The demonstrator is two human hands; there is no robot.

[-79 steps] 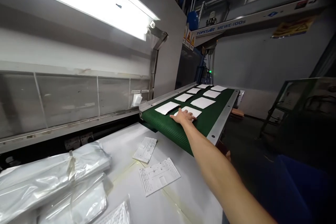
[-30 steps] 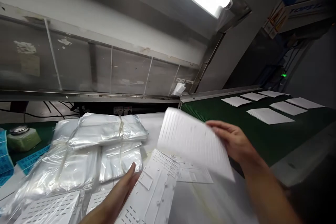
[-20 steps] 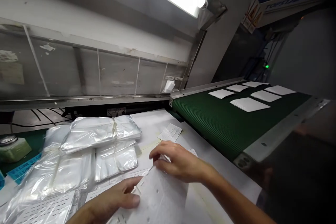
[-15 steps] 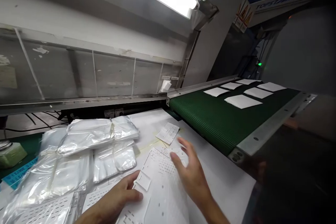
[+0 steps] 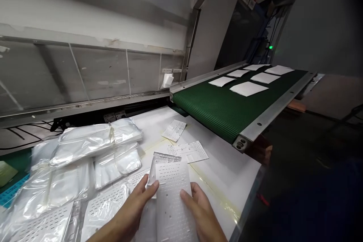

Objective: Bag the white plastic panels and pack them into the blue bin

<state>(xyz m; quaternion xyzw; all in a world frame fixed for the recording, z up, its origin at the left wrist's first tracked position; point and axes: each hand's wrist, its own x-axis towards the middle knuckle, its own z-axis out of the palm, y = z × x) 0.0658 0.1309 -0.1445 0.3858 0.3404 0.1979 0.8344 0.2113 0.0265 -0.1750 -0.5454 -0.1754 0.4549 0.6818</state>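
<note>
Low in the middle of the view are two white plastic panels. The nearer one, a slotted panel (image 5: 171, 196) with rows of short slits and small holes, overlaps a second white panel (image 5: 161, 156) with a raised rim. My left hand (image 5: 133, 206) pinches the rimmed panel at its left side, its thumb at the edge of the slotted one. Gripping the slotted panel's right edge, my right hand (image 5: 201, 211) has its thumb on the face and its fingers behind. Beyond them lie two printed cards (image 5: 195, 152), the farther card (image 5: 175, 130) closer to the belt.
Clear plastic bags (image 5: 85, 143), bundled with ties, pile up at left. Bagged slotted panels (image 5: 107, 204) lie in front of them. A green conveyor belt (image 5: 210, 107) carrying several white packets (image 5: 249, 88) stands at right, above the white worktable (image 5: 224, 174). A metal ledge runs along the back.
My right hand, which was open over the printed card, has come down and closed on the slotted panel. The nearer card now shows uncovered. The camera view has shifted right and down.
</note>
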